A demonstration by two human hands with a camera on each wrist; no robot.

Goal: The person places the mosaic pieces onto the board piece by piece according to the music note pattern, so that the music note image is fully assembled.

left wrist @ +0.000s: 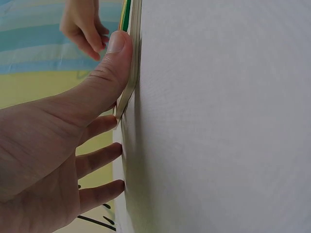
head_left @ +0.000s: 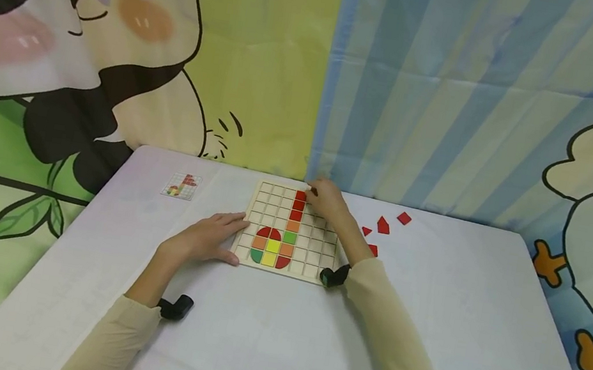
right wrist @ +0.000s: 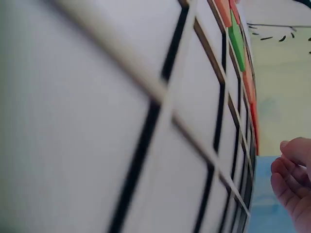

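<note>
A wooden grid board [head_left: 313, 257] lies on the white table, with red, orange, green and yellow tiles in some squares. My left hand [head_left: 209, 237] rests at its left side, fingers extended; in the left wrist view the thumb [left wrist: 104, 73] touches the board's edge. Over the top of the board, my right hand [head_left: 329, 202] pinches a small red tile [head_left: 313, 191], mostly hidden by the fingers. The red tiles [head_left: 298, 206] below it form the top of a column. In the right wrist view, thumb and fingertips of the right hand [right wrist: 295, 179] come together.
Several loose red tiles [head_left: 383, 225] lie right of the board, partly behind the right forearm. A small pattern card [head_left: 182, 186] lies to the left. Behind the table hangs a printed cloth [head_left: 269, 64]. Black wrist cameras [head_left: 175, 307] are on both wrists.
</note>
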